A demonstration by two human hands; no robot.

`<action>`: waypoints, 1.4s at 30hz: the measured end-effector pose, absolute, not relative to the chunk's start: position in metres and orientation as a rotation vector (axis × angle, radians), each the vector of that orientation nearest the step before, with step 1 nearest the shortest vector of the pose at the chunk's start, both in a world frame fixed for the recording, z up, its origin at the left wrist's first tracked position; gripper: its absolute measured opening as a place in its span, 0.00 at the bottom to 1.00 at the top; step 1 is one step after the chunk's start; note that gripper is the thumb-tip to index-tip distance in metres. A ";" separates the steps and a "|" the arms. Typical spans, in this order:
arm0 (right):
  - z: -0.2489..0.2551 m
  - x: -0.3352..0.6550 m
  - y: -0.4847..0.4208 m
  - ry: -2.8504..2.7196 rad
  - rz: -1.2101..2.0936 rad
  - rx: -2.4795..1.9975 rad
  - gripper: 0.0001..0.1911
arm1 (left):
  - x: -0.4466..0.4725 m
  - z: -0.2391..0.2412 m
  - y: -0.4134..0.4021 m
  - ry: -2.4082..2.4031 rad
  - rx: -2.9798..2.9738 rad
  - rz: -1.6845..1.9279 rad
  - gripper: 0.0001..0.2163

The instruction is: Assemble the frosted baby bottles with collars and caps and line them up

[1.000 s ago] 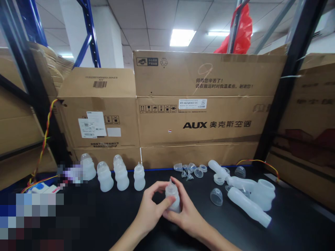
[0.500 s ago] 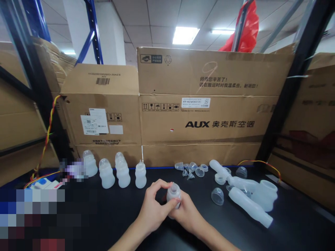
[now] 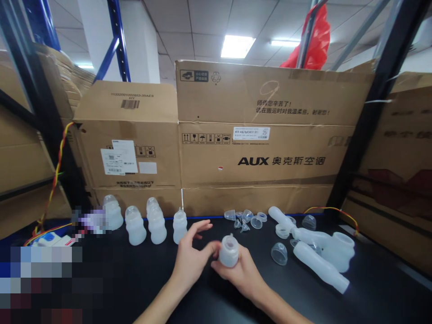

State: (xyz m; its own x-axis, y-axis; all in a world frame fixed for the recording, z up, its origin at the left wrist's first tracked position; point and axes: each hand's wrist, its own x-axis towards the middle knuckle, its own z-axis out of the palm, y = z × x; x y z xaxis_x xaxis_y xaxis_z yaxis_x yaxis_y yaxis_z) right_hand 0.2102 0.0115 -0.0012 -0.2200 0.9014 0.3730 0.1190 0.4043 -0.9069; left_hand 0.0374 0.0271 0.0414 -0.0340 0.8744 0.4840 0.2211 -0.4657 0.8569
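My right hand (image 3: 245, 274) is closed around a small frosted baby bottle (image 3: 228, 253), which has a collar and a small clear nipple on top. It is held nearly upright, its mouth tipped toward me. To its left, my left hand (image 3: 192, 254) is open, fingers spread and raised. The left thumb points at the bottle's side; whether it touches cannot be told. Behind that hand stands a bottle with a bare nipple (image 3: 180, 227). Several capped bottles (image 3: 135, 226) stand in a row farther left.
Loose nipples, collars and caps (image 3: 247, 216) lie at the back middle. A clear dome cap (image 3: 279, 254) and several bare bottle bodies (image 3: 320, 266) lie to the right. Cardboard (image 3: 209, 175) walls off the back of the black table (image 3: 162, 288). Wires (image 3: 60, 166) hang at left; a corner is pixelated.
My left hand has let go of the bottle's top and moved left, its fingers opening. The bottle, in my right hand, has shifted slightly right, its nipple now showing.
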 end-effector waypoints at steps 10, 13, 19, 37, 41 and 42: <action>0.013 0.215 -0.002 -1.762 0.320 -1.262 0.04 | 0.065 0.040 -0.006 1.085 1.651 1.387 0.17; 0.025 0.213 -0.008 -1.742 0.652 -1.193 0.07 | 0.056 0.042 -0.002 0.972 1.572 1.258 0.21; 0.026 0.224 -0.004 -1.534 2.017 -0.726 0.22 | 0.037 0.053 0.000 0.558 1.438 0.917 0.29; 0.070 0.345 0.032 -2.007 0.147 -1.714 0.17 | 0.033 0.033 0.036 1.047 1.642 1.274 0.20; 0.058 0.383 0.033 -2.041 0.463 -1.897 0.22 | 0.035 0.025 0.033 1.375 1.955 1.131 0.22; 0.055 0.383 0.032 -2.053 0.520 -1.888 0.20 | 0.035 0.026 0.031 1.446 2.017 1.084 0.23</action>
State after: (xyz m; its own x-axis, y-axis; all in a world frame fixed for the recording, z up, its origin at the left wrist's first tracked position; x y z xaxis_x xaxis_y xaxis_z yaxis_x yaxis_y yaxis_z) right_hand 0.3826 0.0322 0.0555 -0.0885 0.9958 -0.0215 0.8859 0.0689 -0.4587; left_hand 0.0353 0.0310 0.0256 0.1506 0.9266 0.3445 0.5901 -0.3639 0.7207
